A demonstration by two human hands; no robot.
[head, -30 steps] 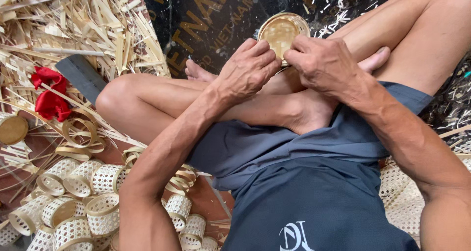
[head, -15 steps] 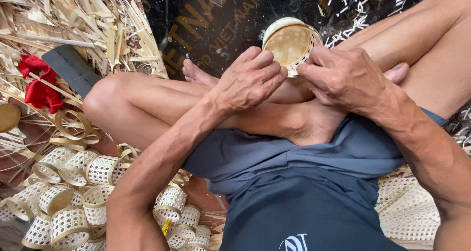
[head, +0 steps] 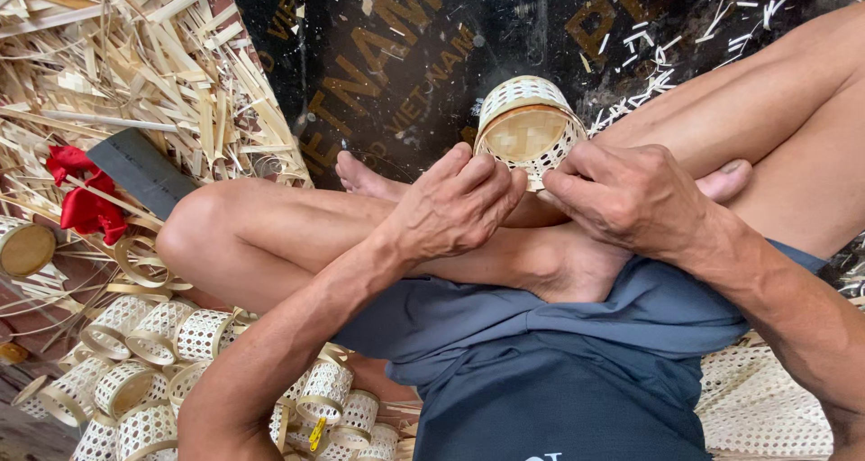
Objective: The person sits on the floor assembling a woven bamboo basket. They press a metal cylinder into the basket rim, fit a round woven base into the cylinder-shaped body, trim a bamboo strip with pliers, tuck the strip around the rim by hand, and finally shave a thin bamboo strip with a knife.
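Note:
A small round woven bamboo basket with an open lattice wall rests tilted on my crossed legs, its opening facing me. My left hand grips its near rim from the left, fingers curled. My right hand pinches the same rim from the right. Fingertips of both hands meet at the basket's lower edge, hiding that part of the rim.
A heap of bamboo strips lies at the upper left, with a red cloth and a dark flat blade. Several finished woven rings are piled at the lower left. A black printed mat covers the floor ahead. Woven lattice sheet lies at the lower right.
The basket has turned in my hands, showing more of its lattice side. Both hands have shifted along the rim, staying closed on it.

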